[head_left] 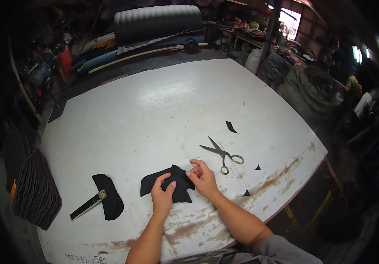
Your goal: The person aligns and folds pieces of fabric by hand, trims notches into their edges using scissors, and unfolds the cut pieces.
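Black cut fabric pieces (pixel 181 195) lie partly overlapped on the white table in front of me. My left hand (pixel 162 193) grips them from the near side, thumb on top and fingers curled at the edge. At their right edge, my right hand (pixel 202 178) pinches the cloth between thumb and finger, its other fingers loosely bent. Metal scissors (pixel 221 152) rest with blades apart, up and right of my right hand. To the left is another stack of black pieces (pixel 111 198), with a dark bar-like tool (pixel 88 205) lying against it.
Small black scraps (pixel 231 127) lie on the right of the white table (pixel 123 127). A thick pile of dark sheets (pixel 35 189) stands beyond its left edge. Behind are a grey foam roll (pixel 158 24) and long rolls. A large sack (pixel 308 90) and people are at the right.
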Demonstrator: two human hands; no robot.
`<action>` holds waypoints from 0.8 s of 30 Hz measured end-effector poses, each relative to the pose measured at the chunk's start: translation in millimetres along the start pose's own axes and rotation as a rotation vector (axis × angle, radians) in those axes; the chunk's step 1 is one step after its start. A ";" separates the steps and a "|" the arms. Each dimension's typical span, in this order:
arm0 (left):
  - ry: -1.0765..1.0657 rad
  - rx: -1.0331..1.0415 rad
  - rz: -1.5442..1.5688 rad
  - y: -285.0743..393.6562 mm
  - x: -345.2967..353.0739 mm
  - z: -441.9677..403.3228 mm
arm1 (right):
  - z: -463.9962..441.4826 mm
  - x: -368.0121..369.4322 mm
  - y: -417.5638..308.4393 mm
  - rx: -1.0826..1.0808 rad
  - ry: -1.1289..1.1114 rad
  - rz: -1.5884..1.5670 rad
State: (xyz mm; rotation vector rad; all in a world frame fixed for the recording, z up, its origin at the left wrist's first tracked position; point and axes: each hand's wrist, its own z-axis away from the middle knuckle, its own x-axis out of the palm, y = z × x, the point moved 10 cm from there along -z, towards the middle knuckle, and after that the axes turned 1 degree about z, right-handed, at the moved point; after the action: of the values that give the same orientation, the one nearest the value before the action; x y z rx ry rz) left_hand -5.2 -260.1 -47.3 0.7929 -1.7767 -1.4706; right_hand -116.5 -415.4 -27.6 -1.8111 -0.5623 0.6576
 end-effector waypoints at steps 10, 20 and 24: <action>0.070 0.018 -0.019 14.2 -5.5 3.5 | 5.6 15.2 -0.6 0.215 -0.214 -0.316; 0.409 0.116 0.053 15.5 -47.7 9.9 | 21.8 48.2 -1.9 0.383 -0.589 -0.820; 0.430 0.109 0.086 17.7 -48.6 9.1 | 29.2 58.1 -14.6 0.452 -0.669 -0.874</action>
State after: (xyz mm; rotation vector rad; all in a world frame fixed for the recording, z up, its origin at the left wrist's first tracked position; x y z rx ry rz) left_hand 14.9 -212.7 -37.1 0.9909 -1.5475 -1.0568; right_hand -94.3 -352.7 -31.3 -0.7547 -1.4095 0.6778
